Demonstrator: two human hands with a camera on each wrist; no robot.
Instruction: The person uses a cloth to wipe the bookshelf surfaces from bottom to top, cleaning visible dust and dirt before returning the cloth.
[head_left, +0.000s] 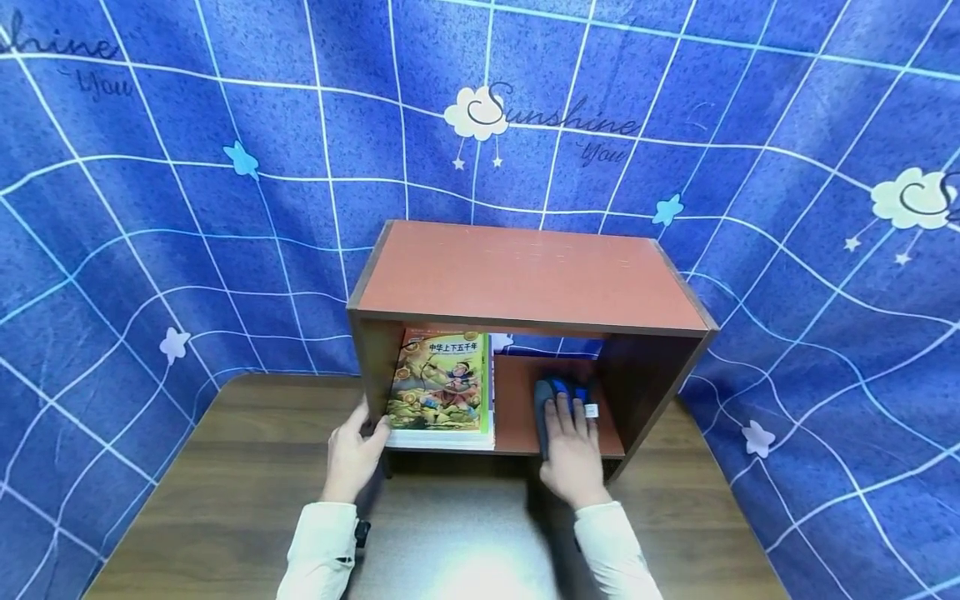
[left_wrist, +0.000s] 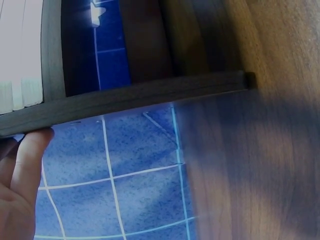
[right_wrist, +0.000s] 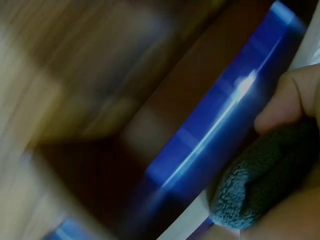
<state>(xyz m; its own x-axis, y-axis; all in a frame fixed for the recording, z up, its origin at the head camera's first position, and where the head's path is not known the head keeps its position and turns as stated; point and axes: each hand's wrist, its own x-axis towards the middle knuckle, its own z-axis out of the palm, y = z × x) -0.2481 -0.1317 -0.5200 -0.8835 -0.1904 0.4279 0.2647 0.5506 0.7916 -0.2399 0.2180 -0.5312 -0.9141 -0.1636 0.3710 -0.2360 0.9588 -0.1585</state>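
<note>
Holding a dark cloth (right_wrist: 250,182), right hand (head_left: 573,462) curled round it; left hand (head_left: 351,457) grips the shelf (head_left: 525,279), books (head_left: 442,387) right by its thumb.

Blue gridded fabric backdrop (head_left: 360,133), wood-grain table (head_left: 240,467), pale glare (head_left: 480,575)

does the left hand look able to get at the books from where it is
Probably yes: the left hand grips the shelf close beside the books, and the shelf's front is open, though it may need to let go.
</note>
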